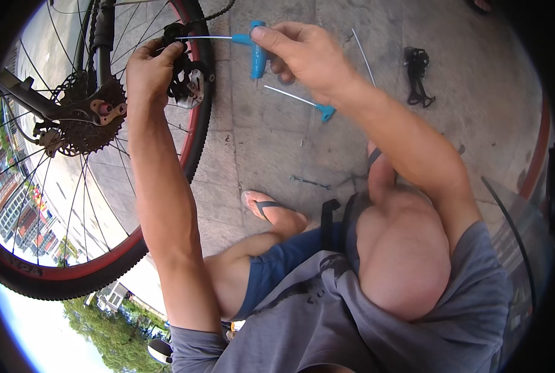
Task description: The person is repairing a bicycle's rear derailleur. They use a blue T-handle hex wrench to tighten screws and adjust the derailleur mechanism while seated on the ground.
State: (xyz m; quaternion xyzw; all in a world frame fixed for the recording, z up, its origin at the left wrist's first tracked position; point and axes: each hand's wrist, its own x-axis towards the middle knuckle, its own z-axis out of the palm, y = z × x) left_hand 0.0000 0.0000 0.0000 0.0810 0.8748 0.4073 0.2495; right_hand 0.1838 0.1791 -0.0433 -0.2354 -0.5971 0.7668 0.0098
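Observation:
My left hand (148,73) is closed around a black and silver rear derailleur (192,87) beside the bicycle wheel, thumb and fingertips pinching its upper part. In my right hand (311,60) is a blue T-handle hex key (258,57), thumb on top of the handle and fingers curled around it. The key's thin silver shaft points left, and its tip meets the derailleur by my left fingertips. Whether the tip sits inside a bolt is too small to tell.
The wheel's black tyre (204,133) with red rim fills the left side, with a dark cassette (81,138) at its hub. On the paving lie another blue-handled hex key (325,112), a thin silver rod (363,55), a second black derailleur (416,74) and a slim metal piece (309,182).

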